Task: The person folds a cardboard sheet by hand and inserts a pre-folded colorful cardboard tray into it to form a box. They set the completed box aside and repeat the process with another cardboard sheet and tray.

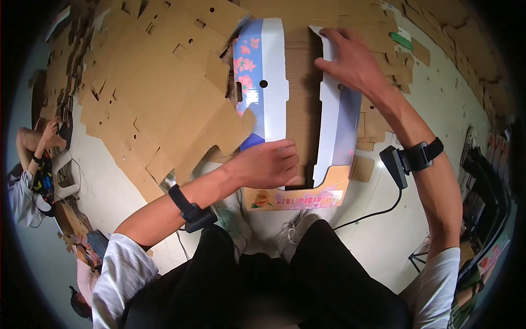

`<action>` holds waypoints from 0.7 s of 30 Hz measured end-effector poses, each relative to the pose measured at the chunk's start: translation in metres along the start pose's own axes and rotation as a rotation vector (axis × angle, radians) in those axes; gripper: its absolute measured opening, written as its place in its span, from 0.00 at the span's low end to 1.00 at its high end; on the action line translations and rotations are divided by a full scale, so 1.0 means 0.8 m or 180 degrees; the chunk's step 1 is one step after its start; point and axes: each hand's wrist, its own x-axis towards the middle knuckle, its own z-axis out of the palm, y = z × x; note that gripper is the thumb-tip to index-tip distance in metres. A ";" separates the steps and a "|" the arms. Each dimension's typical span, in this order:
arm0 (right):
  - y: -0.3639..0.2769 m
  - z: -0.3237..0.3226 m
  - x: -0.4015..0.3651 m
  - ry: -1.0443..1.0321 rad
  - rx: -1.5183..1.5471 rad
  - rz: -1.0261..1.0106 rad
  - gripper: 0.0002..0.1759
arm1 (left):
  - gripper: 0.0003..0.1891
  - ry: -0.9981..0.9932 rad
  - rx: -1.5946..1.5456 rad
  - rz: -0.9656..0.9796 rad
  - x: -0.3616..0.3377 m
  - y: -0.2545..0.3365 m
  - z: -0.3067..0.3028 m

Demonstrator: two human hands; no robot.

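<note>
A printed cardboard fruit box [274, 115] lies in front of me, its brown inside showing between two long white side panels. Pink blossoms cover its left side, and an orange near end panel [296, 200] carries lettering and a fruit picture. Over the near left corner is my left hand [268, 164], its fingers curled; whatever they grip is hidden. At the far right corner, my right hand [350, 60] holds the right white panel [330, 118], with the thumb and forefinger at its edge.
Flattened brown cardboard sheets [148, 82] are piled left of the box, with more cardboard [378, 120] behind and right. My shoes [290, 238] stand close to its near end. A black cable [378, 211] hangs from my right wrist device. Another person [33, 164] sits at far left.
</note>
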 end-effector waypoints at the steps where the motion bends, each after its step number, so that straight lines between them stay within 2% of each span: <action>1: 0.002 -0.005 -0.002 -0.0009 0.0109 -0.0019 0.39 | 0.10 -0.0020 -0.0010 -0.0082 0.000 0.003 -0.002; 6: 0.009 -0.086 -0.050 0.0154 0.0438 0.0307 0.35 | 0.05 0.0054 -0.0220 -0.0502 0.013 0.040 -0.041; 7: 0.012 -0.107 -0.065 0.0089 0.0508 0.0459 0.34 | 0.06 0.0376 -0.0141 -0.0565 0.017 0.051 -0.051; 10: 0.042 -0.142 -0.123 0.0455 0.0823 0.0872 0.34 | 0.12 0.0862 0.0057 -0.0399 0.030 0.055 -0.082; 11: 0.048 -0.155 -0.143 0.0553 0.0753 0.0885 0.35 | 0.16 0.1022 -0.0036 -0.0460 0.034 0.051 -0.100; 13: 0.056 -0.180 -0.182 0.0814 0.0542 0.0859 0.35 | 0.20 0.1290 -0.0597 -0.1121 0.038 0.048 -0.109; 15: 0.099 -0.191 -0.227 0.1158 0.0435 0.0965 0.32 | 0.26 0.1339 -0.0786 -0.1134 0.039 0.031 -0.138; 16: 0.119 -0.194 -0.244 0.1343 0.0378 0.1020 0.31 | 0.27 0.1201 -0.1157 -0.1427 0.039 0.030 -0.143; 18: 0.137 -0.197 -0.256 0.1522 0.1037 0.1151 0.30 | 0.29 0.0898 -0.1891 -0.2020 0.040 0.029 -0.148; 21: 0.132 -0.200 -0.254 0.1488 0.0727 0.1018 0.29 | 0.29 0.0459 -0.3414 -0.2458 0.037 0.041 -0.144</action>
